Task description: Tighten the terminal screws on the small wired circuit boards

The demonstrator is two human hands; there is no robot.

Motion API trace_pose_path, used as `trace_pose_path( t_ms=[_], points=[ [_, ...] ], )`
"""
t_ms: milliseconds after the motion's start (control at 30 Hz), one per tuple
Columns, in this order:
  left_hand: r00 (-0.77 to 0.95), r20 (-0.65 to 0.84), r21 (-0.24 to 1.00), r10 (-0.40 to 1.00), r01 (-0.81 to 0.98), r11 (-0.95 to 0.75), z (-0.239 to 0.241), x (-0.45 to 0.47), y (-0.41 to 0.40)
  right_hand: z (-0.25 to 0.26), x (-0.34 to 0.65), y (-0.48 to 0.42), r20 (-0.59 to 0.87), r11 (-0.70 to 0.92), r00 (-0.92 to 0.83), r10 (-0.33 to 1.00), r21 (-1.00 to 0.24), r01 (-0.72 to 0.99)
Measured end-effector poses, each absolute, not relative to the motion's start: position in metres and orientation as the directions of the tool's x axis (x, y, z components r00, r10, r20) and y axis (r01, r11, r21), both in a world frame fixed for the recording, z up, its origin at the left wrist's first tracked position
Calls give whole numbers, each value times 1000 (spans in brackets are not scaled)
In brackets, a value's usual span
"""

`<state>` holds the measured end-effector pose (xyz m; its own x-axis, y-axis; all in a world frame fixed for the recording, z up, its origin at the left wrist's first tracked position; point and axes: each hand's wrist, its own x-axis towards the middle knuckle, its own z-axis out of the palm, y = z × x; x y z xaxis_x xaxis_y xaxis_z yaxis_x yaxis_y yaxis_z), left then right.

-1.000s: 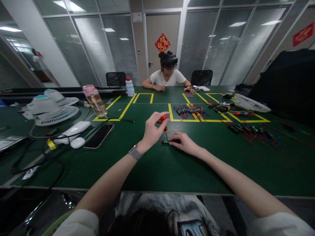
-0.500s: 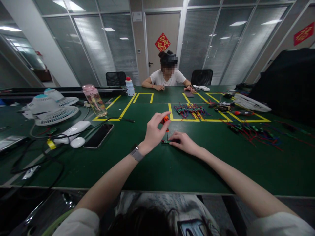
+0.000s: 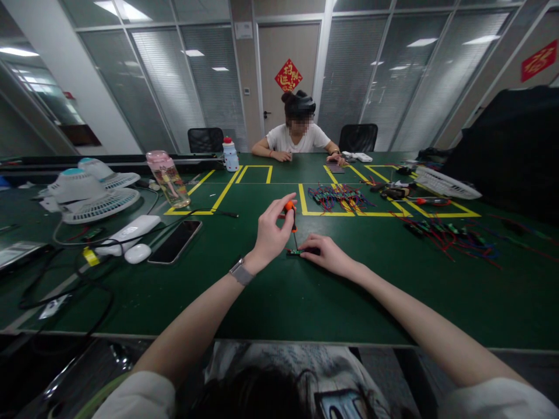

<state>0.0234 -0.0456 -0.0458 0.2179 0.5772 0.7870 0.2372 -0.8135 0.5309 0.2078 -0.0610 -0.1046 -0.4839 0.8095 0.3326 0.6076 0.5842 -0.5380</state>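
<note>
— What have you got in your left hand (image 3: pixel 269 233)?

— A small screwdriver (image 3: pixel 290 210) with an orange handle. My thumb and first fingers are closed narrowly around the handle near its top. It stands almost upright, and the thin shaft runs down from my fingertips.

— Down to what?

— To a little green board (image 3: pixel 295 252) lying flat on the table (image 3: pixel 279 302), right below that grip. The tip comes down at the board's left part. It is too small for me to tell whether it sits in a screw.

— And your right hand (image 3: pixel 327 254)?

— It lies low, palm down, just to the right of the screwdriver. Its fingers are drawn together on the right end of the board and press it to the table. So the board sits between my two hands, touched by both the tool and my fingertips.

— What else is around them?

— There's a watch (image 3: pixel 241 272) on my left wrist. Well off to the left of it lie a dark phone (image 3: pixel 175 241) and a white mouse (image 3: pixel 137 253), with a pink bottle (image 3: pixel 168 178) and two fans (image 3: pixel 94 195) further out. Beyond my hands, inside yellow tape lines, is a heap of wired boards (image 3: pixel 338 196). A person (image 3: pixel 297 137) sits at the far side of the table with both hands on it.
</note>
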Motion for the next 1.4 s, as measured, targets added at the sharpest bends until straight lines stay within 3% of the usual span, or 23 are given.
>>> trace_pose_path(
  t_ms=[200, 467, 667, 933, 1100, 1233, 1400],
  points=[
    [168, 820, 448, 546, 406, -797, -44, 21, -47, -105, 207, -61, 332, 583, -482, 811, -520, 624],
    [267, 790, 492, 551, 260, -831, -45, 24, -47, -105, 207, -61, 335, 585, -483, 809, -537, 608],
    [204, 843, 368, 497, 454, -812, -44, 21, -49, -104, 208, -62, 326, 581, -485, 812, -534, 614],
    [294, 818, 390, 495, 351, -852, -44, 23, -49, -103, 208, -62, 331, 583, -483, 810, -538, 609],
    [236, 836, 349, 496, 470, -811, -44, 21, -48, -103, 208, -62, 322, 580, -486, 813, -531, 618],
    [217, 808, 391, 548, 497, -775, -44, 21, -49, -104, 208, -61, 324, 576, -480, 815, -529, 623],
    [257, 735, 567, 628, 274, -776, -49, 25, -42, -104, 208, -62, 326, 577, -480, 814, -540, 612]
  ],
)
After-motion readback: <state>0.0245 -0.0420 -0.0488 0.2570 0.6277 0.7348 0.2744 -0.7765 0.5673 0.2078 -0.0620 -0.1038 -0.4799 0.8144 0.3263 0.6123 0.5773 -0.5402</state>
